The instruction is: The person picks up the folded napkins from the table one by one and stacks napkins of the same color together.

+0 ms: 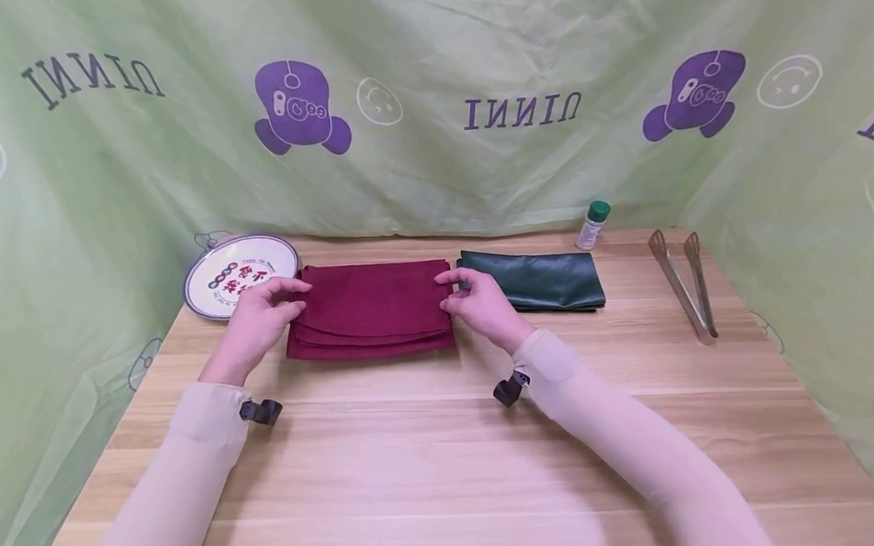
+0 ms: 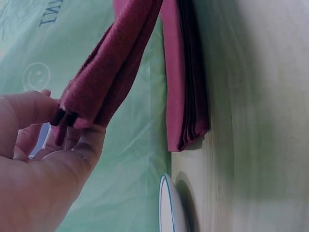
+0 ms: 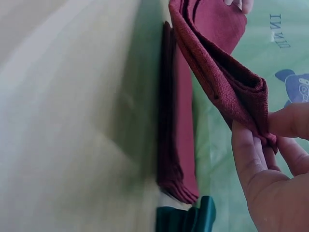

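Between both hands a folded maroon cloth [image 1: 374,302] is held by its two side ends. My left hand [image 1: 258,321] pinches the left end between thumb and fingers, as the left wrist view also shows at the cloth's several layers [image 2: 101,82]. At the other end, my right hand [image 1: 484,305] pinches a folded corner. Both wrist views show the held cloth raised over a thicker folded maroon stack [image 3: 179,130] lying on the table. Whether the two are joined I cannot tell.
A white plate [image 1: 205,283] with a blue rim stands at the back left. A folded dark green cloth [image 1: 550,281] lies right of the maroon one. Behind it stands a small green-capped bottle [image 1: 592,226]; metal tongs [image 1: 682,287] lie farther right. A green curtain [image 1: 431,173] hangs behind the table.
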A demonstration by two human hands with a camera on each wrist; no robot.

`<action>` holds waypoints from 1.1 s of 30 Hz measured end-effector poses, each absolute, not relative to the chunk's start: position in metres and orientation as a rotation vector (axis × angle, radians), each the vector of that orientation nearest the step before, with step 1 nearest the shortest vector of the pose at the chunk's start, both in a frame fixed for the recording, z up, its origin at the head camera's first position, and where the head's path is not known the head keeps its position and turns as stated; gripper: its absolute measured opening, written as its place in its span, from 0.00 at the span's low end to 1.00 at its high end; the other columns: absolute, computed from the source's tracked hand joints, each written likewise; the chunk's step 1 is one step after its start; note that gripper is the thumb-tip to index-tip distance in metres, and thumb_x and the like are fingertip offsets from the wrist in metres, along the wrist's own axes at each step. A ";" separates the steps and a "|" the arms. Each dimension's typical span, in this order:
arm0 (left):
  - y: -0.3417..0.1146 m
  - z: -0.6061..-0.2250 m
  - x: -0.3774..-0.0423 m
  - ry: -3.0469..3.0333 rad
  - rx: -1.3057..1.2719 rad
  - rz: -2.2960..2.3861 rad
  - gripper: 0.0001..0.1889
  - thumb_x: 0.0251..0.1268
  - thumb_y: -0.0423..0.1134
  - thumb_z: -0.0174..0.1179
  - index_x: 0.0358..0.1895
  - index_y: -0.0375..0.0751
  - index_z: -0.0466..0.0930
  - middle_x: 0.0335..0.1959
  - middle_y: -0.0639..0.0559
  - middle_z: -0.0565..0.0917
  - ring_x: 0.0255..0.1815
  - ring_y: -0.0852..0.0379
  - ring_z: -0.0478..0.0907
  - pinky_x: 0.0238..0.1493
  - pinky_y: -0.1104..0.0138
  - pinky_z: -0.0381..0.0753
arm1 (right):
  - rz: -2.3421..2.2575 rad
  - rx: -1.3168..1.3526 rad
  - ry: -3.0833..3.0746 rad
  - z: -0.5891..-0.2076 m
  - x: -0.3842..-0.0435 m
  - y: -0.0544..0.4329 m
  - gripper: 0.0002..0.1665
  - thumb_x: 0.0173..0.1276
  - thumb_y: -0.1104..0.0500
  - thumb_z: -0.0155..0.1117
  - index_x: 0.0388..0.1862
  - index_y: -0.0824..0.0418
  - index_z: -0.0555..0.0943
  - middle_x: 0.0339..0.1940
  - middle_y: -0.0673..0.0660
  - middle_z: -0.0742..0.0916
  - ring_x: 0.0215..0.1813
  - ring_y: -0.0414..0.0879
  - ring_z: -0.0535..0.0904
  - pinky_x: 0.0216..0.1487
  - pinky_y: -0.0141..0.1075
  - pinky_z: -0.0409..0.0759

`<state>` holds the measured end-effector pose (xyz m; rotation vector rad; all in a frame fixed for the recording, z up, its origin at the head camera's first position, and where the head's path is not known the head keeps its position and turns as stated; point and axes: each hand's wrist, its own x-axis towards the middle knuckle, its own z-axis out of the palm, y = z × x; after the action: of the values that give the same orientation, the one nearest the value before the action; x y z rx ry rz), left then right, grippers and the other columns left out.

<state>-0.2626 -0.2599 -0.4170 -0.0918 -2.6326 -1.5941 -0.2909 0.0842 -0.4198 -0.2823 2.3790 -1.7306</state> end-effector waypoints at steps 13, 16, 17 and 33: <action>-0.256 -0.426 -0.291 -2.522 -0.010 -1.664 0.14 0.67 0.28 0.59 0.55 0.33 0.80 0.50 0.46 0.80 0.49 0.60 0.74 0.47 0.75 0.74 | -1.694 -0.264 2.426 -0.413 -0.321 0.073 0.25 0.60 0.72 0.61 0.58 0.62 0.79 0.37 0.59 0.84 0.32 0.42 0.76 0.33 0.32 0.72; -0.253 -0.428 -0.299 -2.506 -0.007 -1.673 0.14 0.67 0.29 0.60 0.54 0.33 0.80 0.48 0.48 0.81 0.48 0.60 0.74 0.47 0.75 0.73 | -1.694 -0.247 2.453 -0.418 -0.330 0.076 0.24 0.60 0.72 0.60 0.57 0.61 0.80 0.36 0.58 0.82 0.28 0.41 0.72 0.32 0.32 0.71; -0.252 -0.428 -0.303 -2.502 -0.008 -1.677 0.14 0.67 0.30 0.61 0.54 0.34 0.80 0.47 0.48 0.81 0.47 0.60 0.74 0.46 0.74 0.73 | -1.693 -0.233 2.465 -0.420 -0.333 0.078 0.24 0.60 0.73 0.60 0.57 0.61 0.80 0.37 0.58 0.81 0.27 0.41 0.71 0.32 0.32 0.70; -0.246 -0.433 -0.327 -2.478 0.091 -1.682 0.13 0.65 0.27 0.61 0.52 0.32 0.80 0.44 0.51 0.80 0.45 0.60 0.74 0.46 0.73 0.73 | -1.633 -0.150 2.529 -0.429 -0.352 0.078 0.24 0.61 0.71 0.59 0.57 0.60 0.80 0.50 0.57 0.80 0.32 0.44 0.70 0.36 0.33 0.71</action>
<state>-0.3269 -0.2456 -0.4332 0.0914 -2.4777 -1.6819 -0.3520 0.0780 -0.4289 -0.1497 2.5288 -1.6327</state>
